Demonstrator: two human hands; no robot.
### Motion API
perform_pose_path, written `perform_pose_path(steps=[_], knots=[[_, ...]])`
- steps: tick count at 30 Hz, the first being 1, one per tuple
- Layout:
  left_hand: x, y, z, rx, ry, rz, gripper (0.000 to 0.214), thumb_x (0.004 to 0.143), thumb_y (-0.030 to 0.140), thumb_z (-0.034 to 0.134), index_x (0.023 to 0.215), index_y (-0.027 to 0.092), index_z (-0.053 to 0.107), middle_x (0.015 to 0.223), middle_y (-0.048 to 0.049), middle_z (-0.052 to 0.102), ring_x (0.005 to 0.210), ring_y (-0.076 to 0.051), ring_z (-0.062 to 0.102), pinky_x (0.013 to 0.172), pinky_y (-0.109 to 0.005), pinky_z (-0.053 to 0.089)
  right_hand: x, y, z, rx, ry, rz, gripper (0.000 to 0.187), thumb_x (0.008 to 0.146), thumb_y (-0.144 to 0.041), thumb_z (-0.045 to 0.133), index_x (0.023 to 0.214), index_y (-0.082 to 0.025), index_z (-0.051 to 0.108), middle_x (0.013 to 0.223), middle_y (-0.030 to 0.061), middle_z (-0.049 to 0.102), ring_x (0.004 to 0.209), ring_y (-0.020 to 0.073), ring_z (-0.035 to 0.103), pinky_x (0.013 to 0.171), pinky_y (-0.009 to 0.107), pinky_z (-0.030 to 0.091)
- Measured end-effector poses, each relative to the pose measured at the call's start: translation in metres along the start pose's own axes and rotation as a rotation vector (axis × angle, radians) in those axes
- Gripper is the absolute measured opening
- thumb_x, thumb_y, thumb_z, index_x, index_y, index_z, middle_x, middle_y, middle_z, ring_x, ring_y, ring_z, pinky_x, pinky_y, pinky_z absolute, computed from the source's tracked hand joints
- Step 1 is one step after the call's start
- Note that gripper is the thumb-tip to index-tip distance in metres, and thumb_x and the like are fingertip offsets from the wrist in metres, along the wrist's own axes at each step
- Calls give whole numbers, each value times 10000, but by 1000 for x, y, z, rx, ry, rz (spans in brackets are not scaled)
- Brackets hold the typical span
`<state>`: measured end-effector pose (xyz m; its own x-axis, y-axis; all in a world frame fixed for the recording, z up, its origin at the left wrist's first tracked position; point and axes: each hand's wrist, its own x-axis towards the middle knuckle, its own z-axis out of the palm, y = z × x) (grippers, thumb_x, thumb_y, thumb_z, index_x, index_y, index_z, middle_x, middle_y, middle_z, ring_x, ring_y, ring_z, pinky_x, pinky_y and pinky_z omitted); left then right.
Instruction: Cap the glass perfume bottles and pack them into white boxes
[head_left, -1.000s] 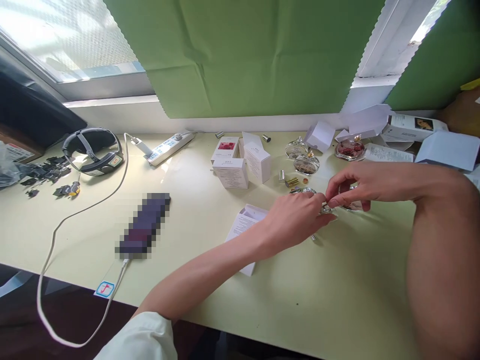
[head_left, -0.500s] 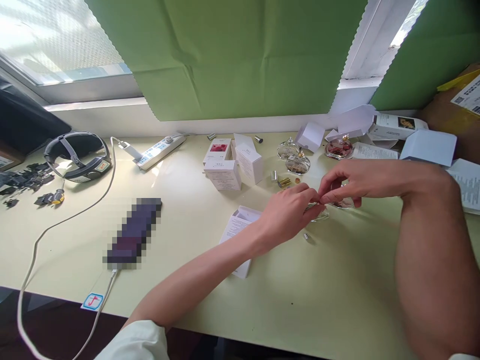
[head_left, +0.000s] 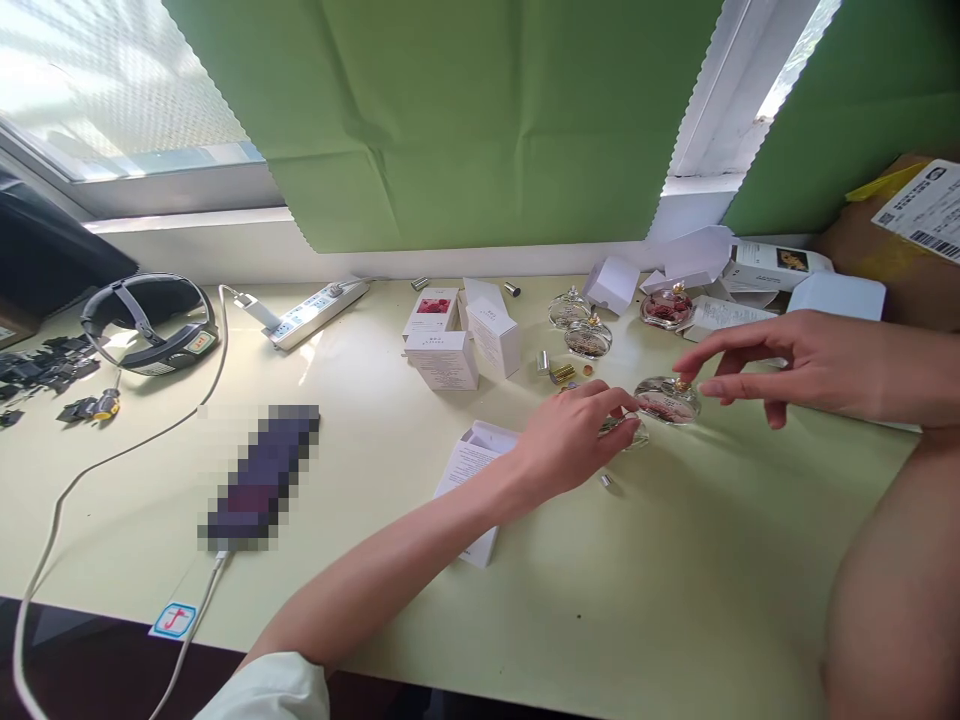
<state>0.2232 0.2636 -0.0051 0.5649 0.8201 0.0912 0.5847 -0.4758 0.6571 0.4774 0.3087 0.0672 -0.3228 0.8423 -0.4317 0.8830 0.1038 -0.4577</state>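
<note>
My left hand [head_left: 574,435] is closed over a clear glass perfume bottle [head_left: 639,436] lying on the table, thumb and fingers bent around its top. That bottle is mostly hidden under the fingers. My right hand [head_left: 795,368] hovers to the right with thumb and forefinger apart. Its forefinger tip is by the gold neck of another perfume bottle [head_left: 667,402], which holds pinkish bits; I cannot tell whether they touch. Below the left hand's bottle lies a small silver cap [head_left: 606,481]. Silver caps [head_left: 543,362] and gold caps [head_left: 562,373] lie beyond the left hand.
Farther back lie two clear bottles [head_left: 588,338] and a red-filled bottle [head_left: 667,308]. White boxes [head_left: 441,360] stand mid-table, with an opened box [head_left: 480,455] under my left forearm. A power strip [head_left: 319,312], blurred phone [head_left: 262,475], white cable [head_left: 135,435] and head strap [head_left: 154,325] are at left.
My right hand has drawn away to the right from my left hand, its fingers parting and uncovering the bottle with pinkish bits. My left hand stays on its bottle.
</note>
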Motion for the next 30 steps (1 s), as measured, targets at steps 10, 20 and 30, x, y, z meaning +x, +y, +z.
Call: perform_pose_path(steps=[10, 20, 30], knots=[[-1, 0, 2, 109, 16, 83, 323, 1022, 336, 418, 1166, 206, 677, 1097, -43, 687, 767, -130, 634, 643, -253, 450, 12, 12, 97, 276, -131, -174, 546, 860, -499, 609, 1378, -365, 500, 1063, 69, 660, 818, 257, 680, 587, 357, 550], [1, -9, -1, 178, 18, 225, 339, 1040, 301, 378, 1188, 214, 670, 1126, -68, 675, 873, -164, 662, 662, -261, 461, 33, 29, 157, 382, 235, -301, 296, 903, -489, 608, 1042, -231, 566, 613, -50, 488, 547, 154, 483, 516, 284, 365], [4, -25, -14, 439, -1, 473, 317, 1044, 311, 414, 1246, 266, 654, 1207, -24, 689, 865, -128, 666, 634, -254, 441, 35, 31, 162, 428, 279, -327, 358, 897, -512, 620, 1116, -230, 604, 633, -45, 457, 547, 134, 447, 489, 272, 315]])
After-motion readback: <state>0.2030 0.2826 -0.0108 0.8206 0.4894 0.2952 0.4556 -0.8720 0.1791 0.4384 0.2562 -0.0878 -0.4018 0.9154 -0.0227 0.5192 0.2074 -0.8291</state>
